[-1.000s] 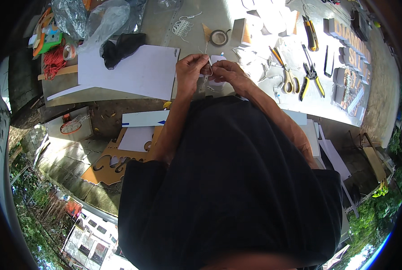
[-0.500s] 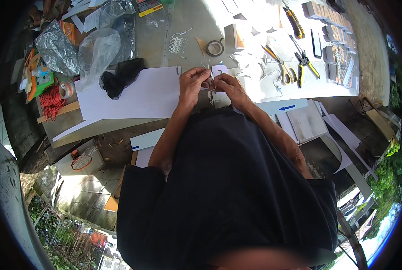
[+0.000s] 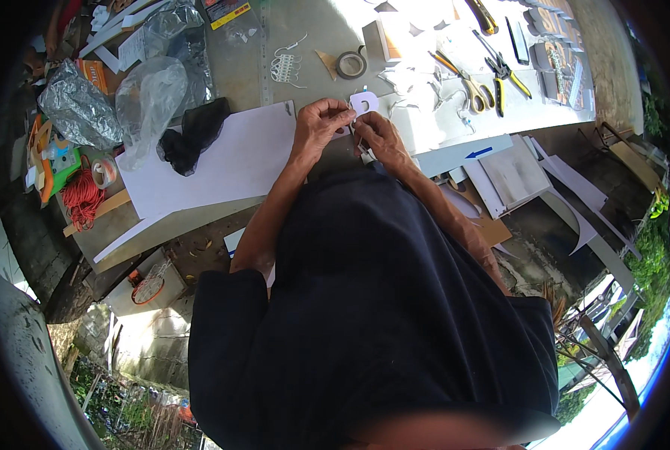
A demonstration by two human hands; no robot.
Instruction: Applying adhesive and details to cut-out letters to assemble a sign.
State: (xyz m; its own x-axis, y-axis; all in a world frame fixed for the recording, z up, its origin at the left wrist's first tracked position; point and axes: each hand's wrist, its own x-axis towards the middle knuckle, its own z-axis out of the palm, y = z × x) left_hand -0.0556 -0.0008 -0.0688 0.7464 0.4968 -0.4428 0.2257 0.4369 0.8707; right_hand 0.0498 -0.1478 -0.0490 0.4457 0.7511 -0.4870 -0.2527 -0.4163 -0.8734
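My left hand (image 3: 321, 124) and my right hand (image 3: 376, 136) meet just above the table's near edge, fingers pinched together on a small white cut-out piece (image 3: 364, 103) with a hole in it. A thin white wire or strip hangs between the fingertips. A small white part (image 3: 367, 156) sticks out under my right hand. A large white sheet (image 3: 222, 161) lies flat on the table just left of my left hand. My dark shirt hides the table edge below the hands.
Yellow-handled scissors (image 3: 470, 82), pliers (image 3: 506, 69) and a tape roll (image 3: 350, 64) lie beyond the hands. A black cloth (image 3: 194, 133), clear plastic bags (image 3: 149, 97), a silver bag (image 3: 76, 112) and orange cord (image 3: 82, 201) crowd the left. White boards (image 3: 511, 176) lean at right.
The view has shifted, so the table and hands sit further right and lower in the picture. Both hands stay pinched together on the small white piece.
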